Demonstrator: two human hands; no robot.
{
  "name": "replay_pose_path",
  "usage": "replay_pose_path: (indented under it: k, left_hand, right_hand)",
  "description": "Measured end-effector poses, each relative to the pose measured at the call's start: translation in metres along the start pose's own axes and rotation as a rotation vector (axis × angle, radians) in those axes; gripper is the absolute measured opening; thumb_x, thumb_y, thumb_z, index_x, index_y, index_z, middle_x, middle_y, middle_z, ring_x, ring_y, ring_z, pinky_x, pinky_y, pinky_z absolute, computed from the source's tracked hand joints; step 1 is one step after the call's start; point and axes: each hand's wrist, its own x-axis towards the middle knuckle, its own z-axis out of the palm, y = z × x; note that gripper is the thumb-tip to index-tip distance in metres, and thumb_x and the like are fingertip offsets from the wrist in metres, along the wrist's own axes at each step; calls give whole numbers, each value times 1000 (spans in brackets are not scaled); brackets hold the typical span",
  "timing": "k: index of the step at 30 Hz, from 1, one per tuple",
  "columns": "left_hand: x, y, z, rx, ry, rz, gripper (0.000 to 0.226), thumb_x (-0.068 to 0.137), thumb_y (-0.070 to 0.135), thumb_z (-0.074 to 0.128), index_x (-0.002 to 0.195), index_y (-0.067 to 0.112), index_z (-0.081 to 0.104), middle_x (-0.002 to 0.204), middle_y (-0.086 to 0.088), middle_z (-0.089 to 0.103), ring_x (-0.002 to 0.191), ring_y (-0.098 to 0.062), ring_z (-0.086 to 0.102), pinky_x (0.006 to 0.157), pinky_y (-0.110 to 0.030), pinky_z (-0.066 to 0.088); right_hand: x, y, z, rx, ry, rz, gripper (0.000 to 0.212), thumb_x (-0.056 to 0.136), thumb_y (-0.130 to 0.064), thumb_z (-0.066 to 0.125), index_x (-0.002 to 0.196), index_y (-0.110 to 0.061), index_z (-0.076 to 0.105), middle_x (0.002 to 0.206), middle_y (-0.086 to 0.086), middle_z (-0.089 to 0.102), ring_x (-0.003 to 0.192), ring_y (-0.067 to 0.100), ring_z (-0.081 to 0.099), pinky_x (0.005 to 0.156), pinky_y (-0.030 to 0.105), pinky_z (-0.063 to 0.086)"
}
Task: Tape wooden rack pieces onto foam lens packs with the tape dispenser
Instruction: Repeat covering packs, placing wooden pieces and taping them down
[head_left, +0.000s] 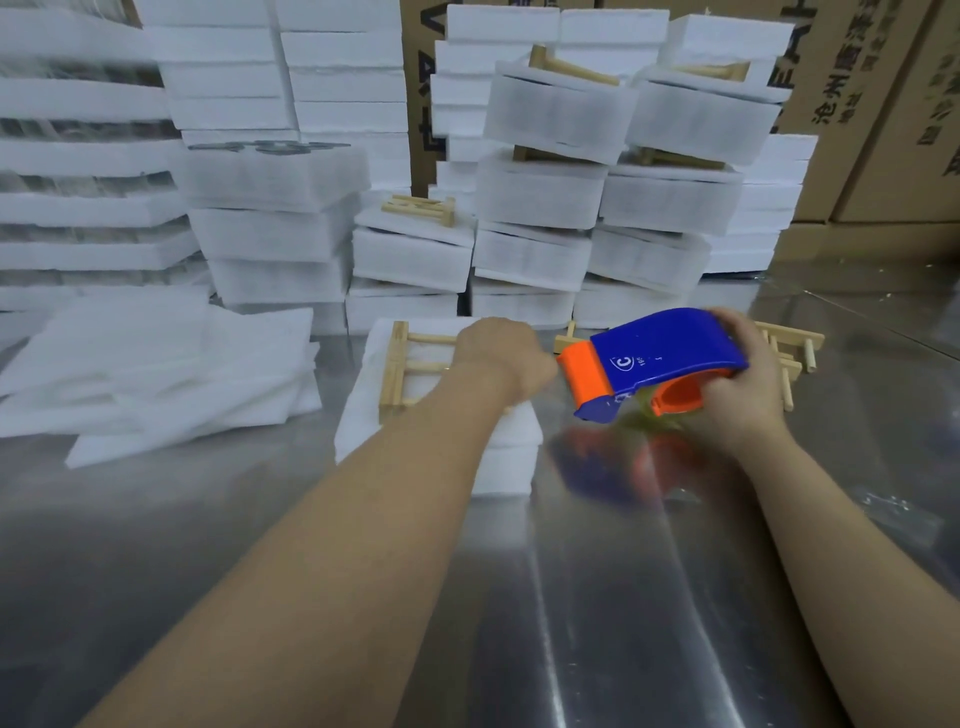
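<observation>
The shiny table (208, 545) stretches wide on the near side of the foam pack (363, 415); foam stacks (540, 192) wall its far side. On the pack lies the wooden rack (410, 364), under the left hand (498, 358), whose fingers are hidden. Just right of the pack, the right hand (743, 384) grips the tape dispenser (660, 348), which lies crosswise with its orange nose toward the pack.

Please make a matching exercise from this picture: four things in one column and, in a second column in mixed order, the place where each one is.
Things
1. tape dispenser
2. wooden rack piece
3. loose foam sheets
4. cardboard boxes

Places
A. lying on the table, at the left
B. gripped in the right hand
C. on top of the foam pack, at the left hand
D. at the back right, behind the foam stacks

Pairs: 1-B, 2-C, 3-A, 4-D
</observation>
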Motion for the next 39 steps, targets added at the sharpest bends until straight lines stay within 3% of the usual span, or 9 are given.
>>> replay_pose_path:
  k: [5, 8, 11, 16, 20, 24, 29, 33, 39]
  left_hand:
    - [5, -4, 6, -13, -37, 17, 24, 89, 33, 40, 89, 19, 60, 95, -8, 46, 108, -25, 44, 80, -33, 30]
    - [5, -7, 7, -38, -22, 33, 27, 89, 35, 43, 97, 21, 65, 105, -8, 52, 115, -26, 45, 86, -34, 33]
    - [5, -10, 9, -135, 37, 60, 14, 89, 33, 49, 81, 30, 60, 106, -5, 61, 117, -20, 45, 88, -32, 34]
    - [0, -10, 10, -203, 83, 84, 24, 87, 24, 52, 63, 24, 54, 81, 2, 62, 90, -25, 58, 76, -28, 34]
    - [3, -9, 10, -234, 88, 116, 17, 88, 18, 52, 71, 21, 56, 91, 1, 64, 90, -25, 59, 75, -28, 36]
    - [3, -11, 8, -279, 110, 165, 15, 90, 17, 55, 75, 19, 53, 88, 5, 54, 91, -22, 57, 76, -30, 43]
    - [2, -14, 9, -312, 130, 215, 9, 92, 18, 53, 83, 18, 56, 90, 3, 59, 89, -23, 58, 75, -32, 44]
    - [0, -14, 8, -335, 96, 226, 10, 96, 18, 50, 87, 18, 53, 96, -2, 66, 94, -24, 60, 83, -38, 50]
    - [-2, -13, 6, -368, 108, 209, 11, 96, 18, 49, 86, 17, 53, 95, -3, 69, 95, -23, 61, 89, -40, 48]
  right_hand:
    - [1, -12, 1, -42, -11, -44, 62, 79, 24, 49, 132, -9, 51, 124, 2, 57, 110, 9, 54, 79, 1, 43]
    - [-2, -14, 0, -108, -16, -75, 66, 79, 24, 50, 134, -11, 50, 120, -5, 52, 101, -7, 50, 78, -4, 38]
    - [-3, -14, -3, -157, -41, -107, 68, 79, 23, 49, 137, -12, 48, 117, -2, 50, 93, -27, 44, 75, -7, 34]
    - [-1, -21, 3, -240, -4, -199, 68, 79, 20, 49, 137, -14, 50, 122, 10, 55, 103, 3, 46, 80, -2, 35]
    - [-6, -27, 8, -290, 67, -238, 67, 78, 19, 54, 137, -13, 51, 124, 13, 54, 106, 9, 45, 80, -2, 32]
    - [-11, -35, 16, -336, 80, -289, 67, 79, 11, 63, 140, -12, 46, 129, 14, 50, 117, 22, 47, 88, 20, 37]
    - [-17, -38, 13, -288, 113, -301, 70, 79, 6, 69, 141, -12, 43, 133, 15, 46, 118, 14, 42, 91, 29, 45]
    - [-17, -43, 16, -374, 126, -299, 72, 79, 5, 69, 143, -13, 41, 134, 15, 47, 122, 25, 46, 92, 32, 44]
    - [-18, -51, 16, -387, 139, -284, 74, 79, 6, 68, 145, -13, 39, 134, 15, 46, 123, 27, 45, 92, 31, 43]
